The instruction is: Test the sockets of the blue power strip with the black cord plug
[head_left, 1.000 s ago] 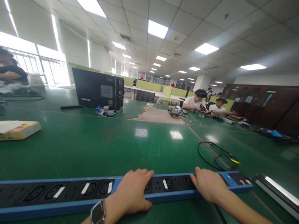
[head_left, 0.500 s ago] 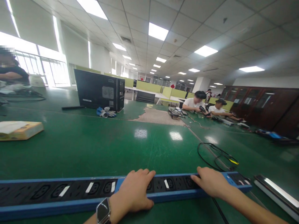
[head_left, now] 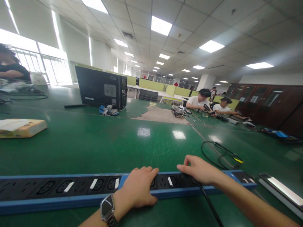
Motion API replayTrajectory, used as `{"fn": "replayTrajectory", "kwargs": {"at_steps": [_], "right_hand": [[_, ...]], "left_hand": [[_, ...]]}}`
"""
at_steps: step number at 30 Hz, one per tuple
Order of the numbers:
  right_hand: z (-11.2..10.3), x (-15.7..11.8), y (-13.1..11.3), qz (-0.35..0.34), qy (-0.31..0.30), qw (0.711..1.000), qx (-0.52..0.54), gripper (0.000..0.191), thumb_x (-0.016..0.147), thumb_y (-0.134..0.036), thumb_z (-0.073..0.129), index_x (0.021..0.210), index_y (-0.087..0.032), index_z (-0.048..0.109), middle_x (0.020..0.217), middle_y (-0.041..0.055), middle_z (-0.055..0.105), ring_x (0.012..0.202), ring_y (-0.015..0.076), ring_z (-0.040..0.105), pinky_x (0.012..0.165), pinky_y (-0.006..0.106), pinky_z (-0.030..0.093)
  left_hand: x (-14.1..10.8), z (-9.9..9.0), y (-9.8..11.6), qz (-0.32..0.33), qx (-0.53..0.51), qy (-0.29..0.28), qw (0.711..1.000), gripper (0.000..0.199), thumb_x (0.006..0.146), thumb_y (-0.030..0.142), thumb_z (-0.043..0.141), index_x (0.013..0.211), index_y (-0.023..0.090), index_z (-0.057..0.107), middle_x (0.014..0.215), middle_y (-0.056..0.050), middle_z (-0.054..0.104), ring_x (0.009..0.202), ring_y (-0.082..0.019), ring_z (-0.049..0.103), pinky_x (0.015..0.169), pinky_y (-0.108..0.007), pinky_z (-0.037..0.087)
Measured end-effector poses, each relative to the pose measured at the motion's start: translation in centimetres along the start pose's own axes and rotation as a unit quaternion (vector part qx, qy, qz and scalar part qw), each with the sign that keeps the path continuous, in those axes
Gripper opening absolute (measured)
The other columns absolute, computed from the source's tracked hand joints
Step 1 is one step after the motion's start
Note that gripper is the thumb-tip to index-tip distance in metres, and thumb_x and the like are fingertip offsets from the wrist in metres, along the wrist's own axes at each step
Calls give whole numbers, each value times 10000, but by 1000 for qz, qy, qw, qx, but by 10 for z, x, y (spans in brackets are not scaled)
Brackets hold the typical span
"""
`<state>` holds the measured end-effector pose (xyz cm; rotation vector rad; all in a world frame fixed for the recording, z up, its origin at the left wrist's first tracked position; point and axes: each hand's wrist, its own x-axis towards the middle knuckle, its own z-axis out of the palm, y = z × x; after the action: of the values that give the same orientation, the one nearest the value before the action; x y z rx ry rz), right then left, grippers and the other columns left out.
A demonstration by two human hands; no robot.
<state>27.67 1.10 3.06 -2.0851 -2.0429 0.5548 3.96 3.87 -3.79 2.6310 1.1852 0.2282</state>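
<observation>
A long blue-edged power strip (head_left: 99, 200) with black sockets lies across the green table near me. My left hand (head_left: 140, 186), a watch on its wrist, is wrapped over its middle, fingers on the far edge and thumb at the near side. Small white labels mark several sockets. Over the strip's right part, my right hand (head_left: 199, 170) is closed, index finger curled towards the thumb. From beneath it a black cable (head_left: 209, 203) crosses the strip's near edge and runs towards me. The cable's end is hidden by the hand.
Beyond the strip's right end lies a coiled black cord (head_left: 219, 154) with a yellow tag. A long white-topped bar (head_left: 281, 195) rests at right. Farther back are a black computer case (head_left: 99, 88), gloves (head_left: 108, 110) and a tissue pack (head_left: 22, 128). Other people sit around the table.
My right hand has shifted left and up over the strip, its fingers curling in. The black cable now passes over the strip's near edge. My left hand stays on the strip.
</observation>
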Motion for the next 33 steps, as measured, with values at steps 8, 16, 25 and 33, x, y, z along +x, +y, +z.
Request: {"fn": "replayTrajectory", "kwargs": {"at_steps": [8,16,25,33], "right_hand": [[40,14,-51,-26,-37,997,-67,459,869,-517,399,795,-158,675,806,110,721,725,212,645,570,276,370],[42,17,-63,9,-37,991,-127,481,867,-517,378,888,-164,704,941,141,726,875,279,679,687,341,471],[44,7,-84,1,15,981,-196,445,891,-436,375,969,-133,691,965,180,717,913,304,683,749,407,511],[40,5,-93,6,0,980,-199,401,901,-382,396,991,-123,689,1015,203,706,954,276,678,794,377,506]], "left_hand": [[0,2,-1,3,8,9,1000,610,545,437,703,1119,270,580,1019,-64,655,933,-315,614,788,-471,506],[-1,1,1,-2,10,5,1000,574,549,448,701,1079,258,589,1010,-63,655,915,-307,617,790,-458,503],[-1,-1,2,-6,22,0,1000,507,562,434,679,1029,257,592,987,-51,655,895,-291,620,784,-430,501],[0,1,-1,0,7,5,1000,530,548,423,697,1040,259,588,1023,-63,653,934,-305,612,806,-447,490]]}}
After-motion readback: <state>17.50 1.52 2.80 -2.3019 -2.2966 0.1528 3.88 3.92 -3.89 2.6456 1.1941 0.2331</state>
